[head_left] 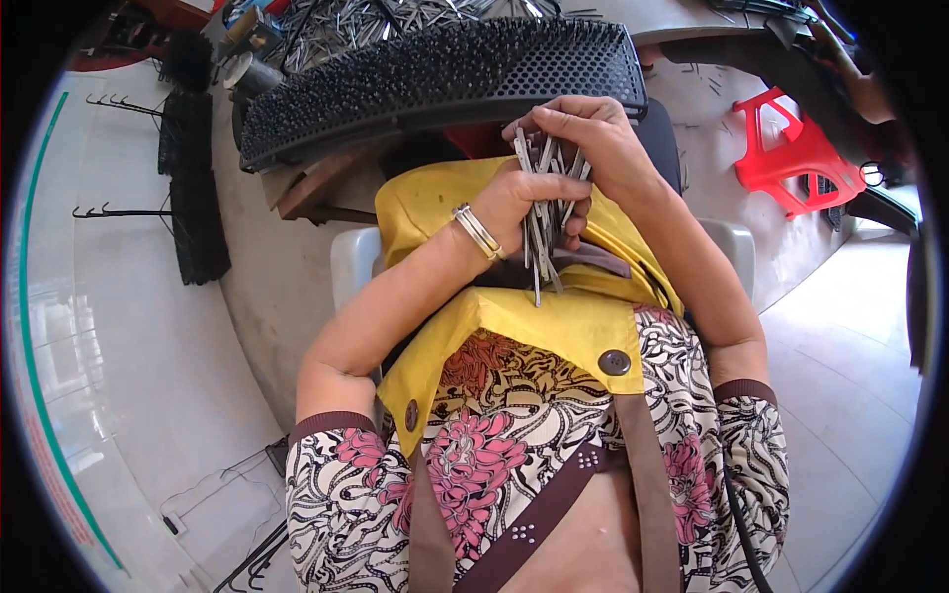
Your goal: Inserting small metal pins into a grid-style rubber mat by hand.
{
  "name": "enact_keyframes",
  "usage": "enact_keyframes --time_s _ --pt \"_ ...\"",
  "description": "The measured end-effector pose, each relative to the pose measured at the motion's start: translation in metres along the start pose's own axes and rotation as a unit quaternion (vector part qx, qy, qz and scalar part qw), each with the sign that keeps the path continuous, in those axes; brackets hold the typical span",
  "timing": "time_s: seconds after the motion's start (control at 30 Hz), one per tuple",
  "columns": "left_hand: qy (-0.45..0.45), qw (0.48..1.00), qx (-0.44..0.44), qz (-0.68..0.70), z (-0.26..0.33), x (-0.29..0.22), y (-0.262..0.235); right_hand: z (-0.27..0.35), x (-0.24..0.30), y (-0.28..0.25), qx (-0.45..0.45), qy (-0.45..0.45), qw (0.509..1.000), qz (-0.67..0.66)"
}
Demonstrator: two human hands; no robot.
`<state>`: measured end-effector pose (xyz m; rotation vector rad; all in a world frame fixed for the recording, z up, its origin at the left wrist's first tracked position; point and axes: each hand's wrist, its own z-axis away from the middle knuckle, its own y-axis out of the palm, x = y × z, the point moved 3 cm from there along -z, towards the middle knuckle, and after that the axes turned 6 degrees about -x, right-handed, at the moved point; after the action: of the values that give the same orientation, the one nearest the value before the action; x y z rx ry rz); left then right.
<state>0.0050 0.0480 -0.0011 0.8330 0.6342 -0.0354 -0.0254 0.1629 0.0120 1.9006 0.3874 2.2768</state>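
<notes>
A loose bunch of thin grey metal strips [539,232] sits between my two hands, above the yellow apron [554,308] on my lap. My left hand [507,206] is closed round the middle of the bunch, its thumb lying across the front. At the upper end, my right hand [598,136] curls its fingers around the strips. Their lower ends stick out below my left hand at mixed angles. Some fingertips are hidden behind the bunch. Just beyond my hands stands a black perforated rack [583,74], with dark pieces standing upright in many of its holes.
More loose metal strips [346,25] are heaped on the table behind the rack. A metal cup [252,74] stands at the rack's left end. Black bristly bundles [198,222] hang beside hooks at left. A red stool [796,163] and another person's arm [732,51] are at right.
</notes>
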Motion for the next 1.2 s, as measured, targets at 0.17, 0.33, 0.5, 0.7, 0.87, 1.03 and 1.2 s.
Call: enact_keyframes --time_s 0.17,0.33,0.5,0.7,0.87,1.03,1.2 --pt "0.004 0.999 -0.03 -0.018 -0.001 0.013 -0.002 0.023 -0.012 0.005 0.034 -0.103 0.975 0.195" --pt "-0.002 0.999 -0.025 -0.038 -0.003 0.017 -0.007 0.027 -0.011 0.002 -0.074 -0.09 0.989 0.096" --pt "0.048 0.994 -0.066 0.068 -0.02 -0.005 -0.03 0.017 -0.029 -0.012 -0.094 0.021 0.993 -0.075" --pt "0.173 0.968 -0.137 0.118 -0.028 -0.029 -0.043 0.033 -0.05 0.018 -0.003 0.198 0.957 -0.213" --pt "0.342 0.898 -0.27 0.06 -0.029 -0.043 -0.029 0.033 -0.05 0.032 -0.071 0.246 0.925 -0.281" --pt "0.369 0.893 -0.249 0.065 -0.035 -0.043 -0.014 0.027 -0.051 0.038 -0.133 0.214 0.898 -0.361" --pt "0.363 0.891 -0.272 -0.023 -0.031 -0.024 -0.006 0.027 -0.05 0.037 -0.231 0.203 0.828 -0.469"
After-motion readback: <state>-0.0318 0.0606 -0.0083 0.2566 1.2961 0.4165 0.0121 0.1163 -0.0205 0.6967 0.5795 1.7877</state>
